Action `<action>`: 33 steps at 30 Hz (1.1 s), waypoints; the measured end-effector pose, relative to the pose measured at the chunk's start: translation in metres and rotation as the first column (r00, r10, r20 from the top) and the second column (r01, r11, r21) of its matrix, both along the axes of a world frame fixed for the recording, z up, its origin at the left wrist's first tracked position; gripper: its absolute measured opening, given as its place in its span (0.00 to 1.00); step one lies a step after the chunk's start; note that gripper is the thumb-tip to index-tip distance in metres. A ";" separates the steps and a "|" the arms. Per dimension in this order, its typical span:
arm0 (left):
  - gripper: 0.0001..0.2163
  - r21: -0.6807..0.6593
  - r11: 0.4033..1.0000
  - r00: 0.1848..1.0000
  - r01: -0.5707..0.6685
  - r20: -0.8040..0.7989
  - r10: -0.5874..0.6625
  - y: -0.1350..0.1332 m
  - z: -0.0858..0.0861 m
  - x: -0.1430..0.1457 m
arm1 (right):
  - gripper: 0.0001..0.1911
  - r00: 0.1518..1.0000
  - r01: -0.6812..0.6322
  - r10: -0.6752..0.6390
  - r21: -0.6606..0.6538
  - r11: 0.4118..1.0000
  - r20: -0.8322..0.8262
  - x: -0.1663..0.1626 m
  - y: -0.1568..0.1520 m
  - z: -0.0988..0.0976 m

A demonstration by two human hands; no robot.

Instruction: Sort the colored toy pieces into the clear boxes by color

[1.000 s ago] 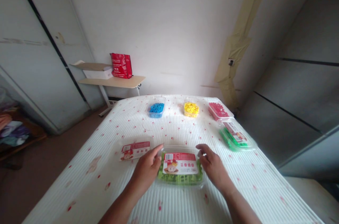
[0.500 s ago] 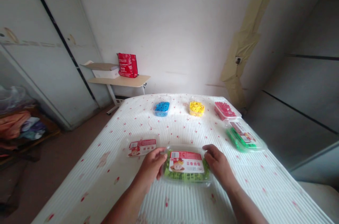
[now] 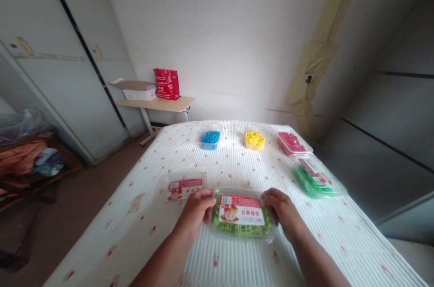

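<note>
A clear plastic container [image 3: 241, 229] of light-green pieces sits in front of me, its lid on and a red-and-white label on top. My left hand [image 3: 195, 211] grips its left end, thumb over the rim. At the right end, my right hand [image 3: 284, 209] has its fingers curled round the edge; its lower fingers are partly hidden. Just beyond my left hand, a loose clear lid [image 3: 176, 191] with a similar label lies on the cloth. Whether the container is slightly lifted or resting on the table, I cannot tell.
Open tubs of blue pieces [image 3: 210, 138] and yellow pieces [image 3: 255, 139] stand at the far side. To the right are a tub of pink pieces [image 3: 291, 143] and a labelled container of darker green pieces [image 3: 307, 183]. A patterned cloth [image 3: 142, 242] covers the table.
My right hand has closed in on the container's right end, its fingers now curled more round the edge. The whole view has shifted slightly; the other tubs stay in place.
</note>
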State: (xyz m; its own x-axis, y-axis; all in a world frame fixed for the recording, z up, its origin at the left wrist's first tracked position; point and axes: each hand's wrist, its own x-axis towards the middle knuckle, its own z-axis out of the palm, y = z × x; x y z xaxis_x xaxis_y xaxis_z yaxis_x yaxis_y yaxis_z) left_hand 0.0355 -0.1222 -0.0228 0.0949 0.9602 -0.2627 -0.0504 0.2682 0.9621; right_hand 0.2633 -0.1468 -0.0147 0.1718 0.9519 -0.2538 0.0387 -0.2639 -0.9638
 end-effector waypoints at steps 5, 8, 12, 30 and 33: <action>0.06 0.060 0.995 0.994 -0.085 -0.057 0.088 0.002 0.000 0.008 | 0.07 0.996 -0.031 0.030 0.012 0.999 0.088 -0.001 0.000 0.005; 0.04 0.097 0.989 0.990 -0.115 -0.073 0.122 0.005 -0.001 0.010 | 0.09 0.994 -0.018 0.017 0.016 1.000 0.104 -0.003 -0.001 0.006; 0.05 0.101 0.989 0.992 -0.108 -0.059 0.115 0.006 0.000 0.009 | 0.09 0.991 -0.007 0.007 0.007 1.000 0.137 -0.004 -0.001 0.005; 0.21 0.189 0.974 0.984 -0.127 -0.101 0.148 -0.004 -0.019 0.004 | 0.13 0.998 -0.066 0.065 0.049 0.997 0.009 0.003 -0.001 -0.001; 0.23 0.310 0.947 0.942 -0.085 -0.284 0.177 -0.004 -0.014 0.001 | 0.14 0.998 -0.056 0.054 0.066 0.996 0.033 0.002 -0.002 0.002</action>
